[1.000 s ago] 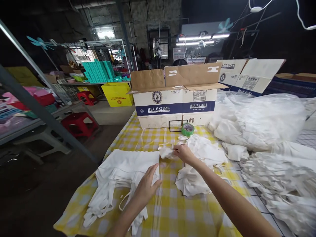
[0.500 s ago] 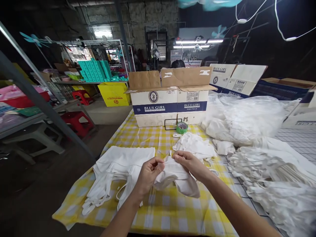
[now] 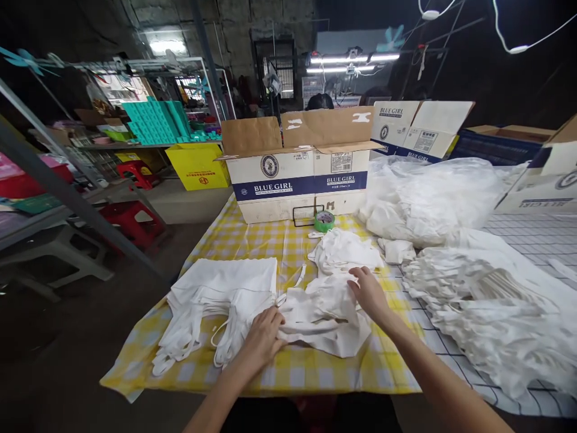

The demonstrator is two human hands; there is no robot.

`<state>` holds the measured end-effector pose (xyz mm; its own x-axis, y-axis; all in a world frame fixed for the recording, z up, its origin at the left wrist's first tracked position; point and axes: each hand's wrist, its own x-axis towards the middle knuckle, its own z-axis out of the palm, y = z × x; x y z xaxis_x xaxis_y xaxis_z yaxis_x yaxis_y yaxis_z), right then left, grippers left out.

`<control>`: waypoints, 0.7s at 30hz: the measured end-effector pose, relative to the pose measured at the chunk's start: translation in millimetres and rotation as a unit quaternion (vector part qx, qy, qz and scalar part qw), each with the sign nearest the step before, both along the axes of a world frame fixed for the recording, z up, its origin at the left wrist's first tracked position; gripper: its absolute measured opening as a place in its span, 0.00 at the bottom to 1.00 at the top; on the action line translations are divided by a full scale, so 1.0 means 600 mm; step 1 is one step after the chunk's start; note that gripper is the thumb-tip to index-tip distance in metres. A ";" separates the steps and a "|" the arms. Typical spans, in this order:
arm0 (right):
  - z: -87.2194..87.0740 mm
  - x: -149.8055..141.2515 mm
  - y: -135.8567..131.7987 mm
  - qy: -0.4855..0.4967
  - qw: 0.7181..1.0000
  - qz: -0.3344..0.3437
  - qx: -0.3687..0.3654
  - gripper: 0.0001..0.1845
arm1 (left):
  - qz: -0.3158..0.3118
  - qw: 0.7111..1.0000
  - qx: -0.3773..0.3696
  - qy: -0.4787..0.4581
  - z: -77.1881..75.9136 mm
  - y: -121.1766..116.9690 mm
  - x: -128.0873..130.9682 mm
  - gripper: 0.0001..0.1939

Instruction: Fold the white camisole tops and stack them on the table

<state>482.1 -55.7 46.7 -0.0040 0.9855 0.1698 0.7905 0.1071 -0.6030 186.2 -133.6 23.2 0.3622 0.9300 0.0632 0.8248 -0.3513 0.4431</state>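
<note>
A thin-strapped white garment (image 3: 315,313) lies spread on the yellow checked cloth in front of me. At its left edge, my left hand (image 3: 267,332) rests with its fingers stretched over the fabric. My right hand (image 3: 368,294) is at its upper right, fingers and thumb apart; whether the fingertips touch the fabric I cannot tell. To the left is a layered stack of white strappy garments (image 3: 229,279), their straps hanging toward me. Just beyond the spread garment sits a crumpled white pile (image 3: 345,249).
An open beer carton (image 3: 297,180) stands at the back of the checked cloth (image 3: 252,240), with green tape (image 3: 324,221) and a black wire frame (image 3: 303,216) before it. On the right are a clear plastic bag (image 3: 433,198) and a large white garment heap (image 3: 491,307).
The garment, earlier pinched and bunched up between both hands, now lies spread on the cloth. My hands have moved apart and loosened. The view has shifted slightly.
</note>
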 end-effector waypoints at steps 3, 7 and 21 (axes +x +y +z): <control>-0.016 -0.019 -0.030 -0.102 0.986 0.061 0.117 0.14 | 0.036 0.999 0.012 -0.034 -0.015 -0.001 0.015 0.11; -0.032 -0.061 -0.083 -0.195 0.940 0.259 0.106 0.10 | 0.120 0.992 0.046 0.001 -0.016 0.018 0.049 0.15; -0.040 -0.009 -0.165 -0.112 0.941 0.319 -0.010 0.07 | 0.259 0.966 0.023 0.001 0.043 0.093 0.021 0.06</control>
